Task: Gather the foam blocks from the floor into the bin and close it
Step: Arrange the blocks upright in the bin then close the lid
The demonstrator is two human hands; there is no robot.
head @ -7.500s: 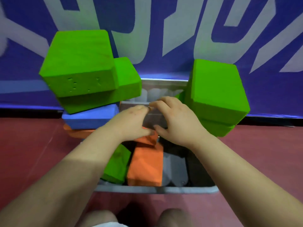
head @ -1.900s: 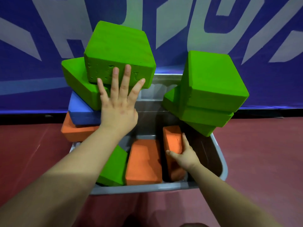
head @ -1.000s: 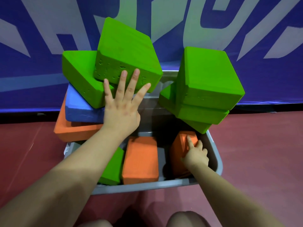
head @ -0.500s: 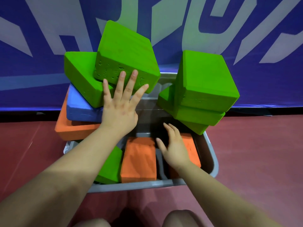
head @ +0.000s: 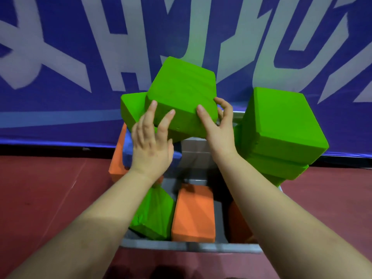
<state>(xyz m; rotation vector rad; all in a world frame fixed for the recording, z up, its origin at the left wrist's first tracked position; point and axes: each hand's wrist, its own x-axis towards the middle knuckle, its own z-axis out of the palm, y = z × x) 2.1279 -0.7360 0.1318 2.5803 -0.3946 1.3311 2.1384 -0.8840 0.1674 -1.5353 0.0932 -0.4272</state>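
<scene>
A grey bin (head: 189, 246) sits on the floor in front of me. Inside lie an orange block (head: 193, 214), a green block (head: 154, 214) and another orange block (head: 238, 224) at the right. On the bin's far left corner, green blocks are piled on a blue block (head: 127, 151) and an orange block (head: 117, 160). My left hand (head: 150, 147) presses the front face of the top green block (head: 182, 91) with spread fingers. My right hand (head: 218, 127) grips that block's right corner, thumb in front and fingers behind. A second green stack (head: 279, 129) leans on the bin's right side.
A blue banner with large white letters (head: 80, 57) stands right behind the bin. The floor is dark red (head: 40, 198) on both sides. A black strip (head: 50, 151) runs along the banner's foot.
My right hand left the orange block in the bin and rose to grip the top green block's right corner. The left hand stayed on the block's front. The view tilted down.
</scene>
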